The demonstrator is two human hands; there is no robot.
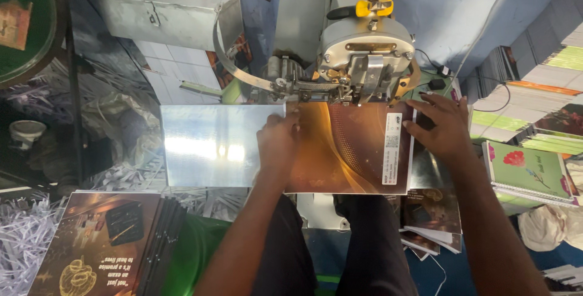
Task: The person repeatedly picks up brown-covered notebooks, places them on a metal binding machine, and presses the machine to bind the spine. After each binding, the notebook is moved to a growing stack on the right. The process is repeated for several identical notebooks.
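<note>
- Brown booklet cover [346,144] below the grey machine head [364,47]: orange swirls, dotted pattern.
- Yellow clip [373,8] atop it.
- Green notebook [525,171] right: pink flower.

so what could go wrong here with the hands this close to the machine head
The left hand presses the brown cover just below the machine head; its fingers might slip under the mechanism. The right hand steadies only the cover's right edge, so the cover could skew. The loose metal band curving into the head might snag.
</note>
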